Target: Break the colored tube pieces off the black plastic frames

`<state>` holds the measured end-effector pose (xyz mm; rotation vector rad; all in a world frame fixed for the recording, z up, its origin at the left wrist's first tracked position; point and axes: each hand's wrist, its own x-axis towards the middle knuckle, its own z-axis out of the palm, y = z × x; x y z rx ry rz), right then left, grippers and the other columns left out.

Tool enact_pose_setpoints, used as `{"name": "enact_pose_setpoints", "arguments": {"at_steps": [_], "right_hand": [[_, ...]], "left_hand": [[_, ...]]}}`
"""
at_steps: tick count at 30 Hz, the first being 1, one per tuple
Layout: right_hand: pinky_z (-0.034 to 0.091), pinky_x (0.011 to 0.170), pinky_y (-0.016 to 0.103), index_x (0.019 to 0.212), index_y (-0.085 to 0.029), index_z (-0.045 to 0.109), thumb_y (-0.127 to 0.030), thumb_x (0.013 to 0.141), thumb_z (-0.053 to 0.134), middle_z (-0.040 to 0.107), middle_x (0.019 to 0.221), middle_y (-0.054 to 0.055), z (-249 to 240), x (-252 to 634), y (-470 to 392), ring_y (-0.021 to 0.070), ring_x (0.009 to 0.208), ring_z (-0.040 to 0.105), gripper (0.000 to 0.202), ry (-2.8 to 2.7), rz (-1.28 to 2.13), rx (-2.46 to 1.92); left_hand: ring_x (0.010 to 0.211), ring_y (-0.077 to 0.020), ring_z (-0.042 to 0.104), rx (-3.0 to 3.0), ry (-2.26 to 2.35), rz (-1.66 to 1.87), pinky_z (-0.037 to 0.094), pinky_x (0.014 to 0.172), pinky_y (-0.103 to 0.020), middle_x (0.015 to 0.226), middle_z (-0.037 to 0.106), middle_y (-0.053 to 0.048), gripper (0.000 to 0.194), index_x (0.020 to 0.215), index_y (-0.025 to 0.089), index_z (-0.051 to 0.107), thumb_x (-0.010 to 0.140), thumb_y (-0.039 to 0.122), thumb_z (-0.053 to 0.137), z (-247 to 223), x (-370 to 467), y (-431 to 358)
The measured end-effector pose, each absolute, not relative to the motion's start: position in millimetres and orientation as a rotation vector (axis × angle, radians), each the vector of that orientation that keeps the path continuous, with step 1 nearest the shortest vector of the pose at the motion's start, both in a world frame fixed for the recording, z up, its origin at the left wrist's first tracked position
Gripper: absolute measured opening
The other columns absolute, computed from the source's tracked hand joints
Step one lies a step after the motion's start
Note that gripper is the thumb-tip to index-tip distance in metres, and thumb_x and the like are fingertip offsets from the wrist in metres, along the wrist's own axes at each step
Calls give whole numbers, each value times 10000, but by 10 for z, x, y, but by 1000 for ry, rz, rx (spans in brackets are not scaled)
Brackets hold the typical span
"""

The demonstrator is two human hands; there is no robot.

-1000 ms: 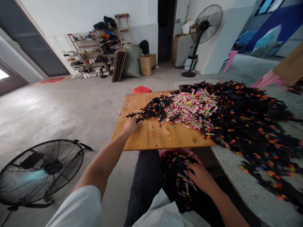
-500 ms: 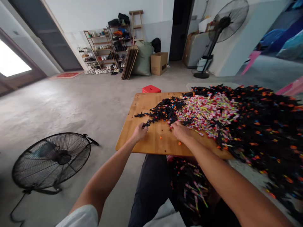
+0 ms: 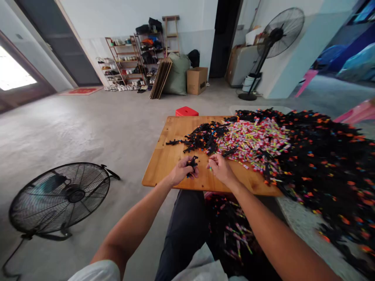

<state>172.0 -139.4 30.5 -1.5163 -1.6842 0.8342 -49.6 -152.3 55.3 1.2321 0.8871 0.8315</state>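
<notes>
My left hand [image 3: 181,173] is closed around a small black plastic piece [image 3: 192,162], held just above the near edge of a wooden board [image 3: 164,162]. My right hand [image 3: 220,169] pinches a small colourful piece beside it, the two hands almost touching. Behind them on the board lies a heap of black pieces [image 3: 202,137] and a heap of pink and yellow pieces [image 3: 254,140]. A much larger black pile with orange bits [image 3: 325,156] spreads over the table to the right.
Below the board, by my lap, a container holds mixed black and coloured pieces [image 3: 234,230]. A floor fan [image 3: 58,197] lies at the left. A red stool [image 3: 186,111] stands behind the board, and a standing fan [image 3: 272,39], a cardboard box [image 3: 197,80] and shoe racks [image 3: 125,62] stand farther back.
My right hand came up from the container at my lap to the board. My left hand picked a black piece from the heap's edge and drew it toward me; both hands now meet.
</notes>
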Motion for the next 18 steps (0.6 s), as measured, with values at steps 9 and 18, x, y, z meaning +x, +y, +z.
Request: {"name": "enact_pose_setpoints", "arguments": {"at_steps": [9,18], "right_hand": [[453,538,259,1119,-207,730,-492,910,749,631,712,-22,655,2024,-2369,124,559,538,354,-1152,1101,-1089],[478,525,254,1117,-220,702,-511,899,763,592,633,-51,606,2265,-2665,123,526,535,369,-1077,1108,-1104]], "left_hand": [[900,-194,674,2040,715,862,556,857,-338,976,705,-92,536,1337,147,664,1068,544,425,836,11,-1858],[935,-207,577,2800,812,780,506,807,-307,1001,602,-85,464,1344,274,703,1068,544,446,978,202,-2012]]}}
